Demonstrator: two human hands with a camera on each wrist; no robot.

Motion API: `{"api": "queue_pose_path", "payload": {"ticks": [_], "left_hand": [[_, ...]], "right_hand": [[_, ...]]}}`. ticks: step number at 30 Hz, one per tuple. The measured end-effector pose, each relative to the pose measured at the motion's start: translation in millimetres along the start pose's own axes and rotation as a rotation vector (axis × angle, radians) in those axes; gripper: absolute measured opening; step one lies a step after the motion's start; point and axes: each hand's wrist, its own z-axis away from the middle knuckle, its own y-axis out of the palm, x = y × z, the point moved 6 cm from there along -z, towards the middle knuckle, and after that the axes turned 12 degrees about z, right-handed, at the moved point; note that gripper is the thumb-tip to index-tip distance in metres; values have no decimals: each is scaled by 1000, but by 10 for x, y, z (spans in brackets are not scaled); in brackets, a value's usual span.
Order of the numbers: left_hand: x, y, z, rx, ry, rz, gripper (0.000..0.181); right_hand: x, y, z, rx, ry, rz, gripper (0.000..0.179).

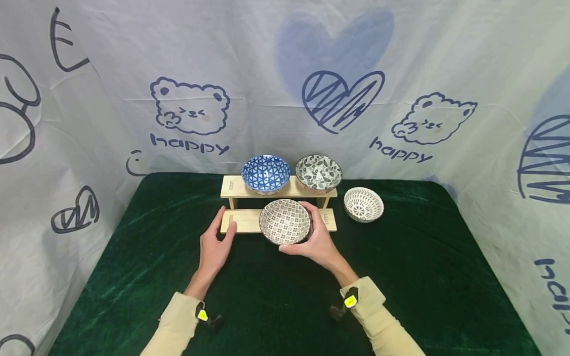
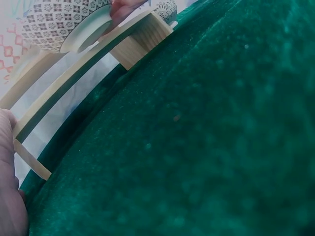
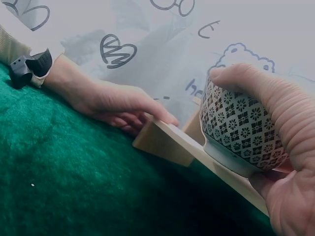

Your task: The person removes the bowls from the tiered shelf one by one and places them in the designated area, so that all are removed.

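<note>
In the head view, my right hand (image 1: 318,240) grips the right side of a bowl with a small brown lattice pattern (image 1: 285,221). The bowl is at the lower step of a two-tier wooden stand (image 1: 247,221), tilted a little; whether its foot touches the wood I cannot tell. My left hand (image 1: 214,249) holds the left end of that step. In the right wrist view its thumb lies on top and its fingers curl by the end support. On the upper step sit a blue-and-white bowl (image 1: 266,173) and a bowl with dark leaf patterns (image 1: 318,173).
A smaller white bowl with dark dashes (image 1: 363,204) stands on the green cloth (image 1: 414,277), right of the stand. Pale curtains (image 1: 262,59) with drawn hearts and bears hang behind and along both sides.
</note>
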Motion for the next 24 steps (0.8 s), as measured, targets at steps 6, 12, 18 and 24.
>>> {"api": "queue_pose_path", "payload": {"ticks": [6,12,18,24], "left_hand": [[14,-25,-4,5,-31,11,66],[-18,-77,-48,16,-18,-12,67],[-1,-120,-79,9,-18,-7,67],[23,-138,-75,-6,-14,18,67]], "right_hand": [[-7,-109,32,-29,-2,19,112],[-19,-217,58,-54,4,33,110],[-18,-305,88,-62,2,28,107],[-64,-416,131,-93,31,40,107]]}}
